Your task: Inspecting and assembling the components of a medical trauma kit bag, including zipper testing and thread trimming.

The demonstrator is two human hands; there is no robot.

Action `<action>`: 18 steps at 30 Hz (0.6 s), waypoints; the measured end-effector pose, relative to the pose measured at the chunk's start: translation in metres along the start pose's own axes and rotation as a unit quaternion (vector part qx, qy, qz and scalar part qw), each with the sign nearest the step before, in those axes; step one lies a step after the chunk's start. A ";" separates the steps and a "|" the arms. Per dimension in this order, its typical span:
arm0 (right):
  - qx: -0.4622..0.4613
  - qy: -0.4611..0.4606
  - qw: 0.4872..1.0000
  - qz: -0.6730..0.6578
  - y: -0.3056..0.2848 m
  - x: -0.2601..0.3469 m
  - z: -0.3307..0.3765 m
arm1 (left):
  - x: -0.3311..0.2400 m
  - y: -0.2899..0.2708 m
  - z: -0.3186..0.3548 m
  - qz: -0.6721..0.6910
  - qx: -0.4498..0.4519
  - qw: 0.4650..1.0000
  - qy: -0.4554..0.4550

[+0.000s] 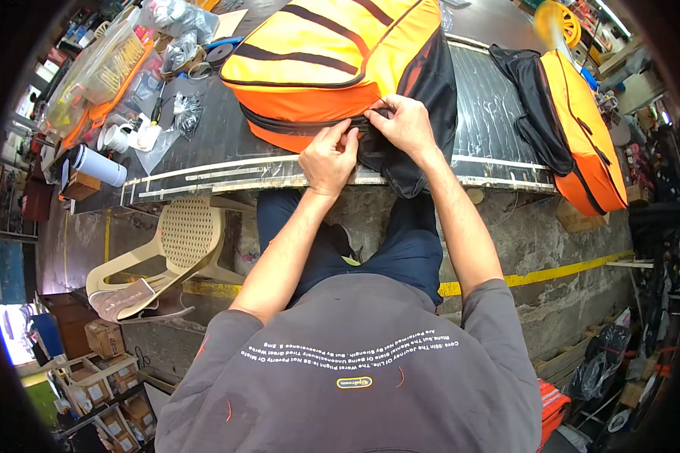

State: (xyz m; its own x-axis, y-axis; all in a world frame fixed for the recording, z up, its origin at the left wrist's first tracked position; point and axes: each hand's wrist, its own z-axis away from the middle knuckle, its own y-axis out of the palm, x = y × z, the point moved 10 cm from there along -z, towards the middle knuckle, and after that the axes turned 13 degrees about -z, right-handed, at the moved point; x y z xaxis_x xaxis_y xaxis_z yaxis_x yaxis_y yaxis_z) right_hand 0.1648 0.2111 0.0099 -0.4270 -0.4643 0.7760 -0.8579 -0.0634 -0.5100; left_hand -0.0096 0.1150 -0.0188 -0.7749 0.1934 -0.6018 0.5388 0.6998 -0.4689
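Observation:
An orange and yellow backpack [317, 90] with dark stripes and black side panels lies on the dark worktable [204, 124] in front of me. A black zipper [279, 126] runs along its near orange side. My left hand [329, 160] is closed at that zipper, thumb and fingertips pinched at its right part. Just to the right, my right hand [405, 130] pinches the bag's edge near the corner, where orange fabric meets black. The fingertips hide exactly what they grip. Black fabric hangs below my right hand over the table's front edge.
A second orange and black backpack [582, 128] hangs over the table's right end. At the left are a clear plastic box [113, 68], a white cylinder [98, 166] and a screwdriver [158, 106]. A beige plastic chair [181, 241] stands at my left.

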 end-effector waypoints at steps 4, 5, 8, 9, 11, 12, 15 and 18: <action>-0.078 -0.009 0.996 0.028 -0.012 0.000 0.002 | -0.019 -0.002 -0.012 -0.089 -0.022 0.990 0.110; -0.108 -0.030 0.992 0.051 -0.017 0.003 0.002 | -0.018 -0.001 -0.015 -0.089 -0.022 0.990 0.110; -0.137 -0.060 0.986 0.075 -0.025 0.012 0.001 | -0.023 0.006 -0.017 -0.127 0.009 0.979 0.160; -0.137 -0.059 0.986 0.075 -0.027 0.014 0.001 | -0.025 0.010 -0.015 -0.153 0.023 0.971 0.183; -0.093 0.046 0.992 0.068 -0.025 -0.008 -0.001 | -0.029 0.015 -0.013 -0.177 0.037 0.962 0.206; -0.094 0.047 0.992 0.068 -0.027 -0.008 -0.001 | -0.030 0.018 -0.012 -0.188 0.048 0.958 0.211; -0.081 0.051 0.992 0.084 -0.027 -0.009 -0.001 | -0.029 0.020 -0.010 -0.180 0.054 0.959 0.211; -0.083 0.049 0.993 0.072 -0.025 -0.010 -0.003 | -0.020 0.019 -0.007 -0.147 0.040 0.971 0.187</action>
State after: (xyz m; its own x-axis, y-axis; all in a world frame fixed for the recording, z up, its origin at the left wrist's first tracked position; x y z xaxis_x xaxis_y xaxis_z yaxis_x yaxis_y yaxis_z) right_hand 0.1900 0.2198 0.0160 -0.5675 -0.3694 0.7359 -0.8177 0.1481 -0.5562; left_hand 0.0135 0.1289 -0.0115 -0.9564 0.2407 -0.1652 0.2896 0.7096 -0.6424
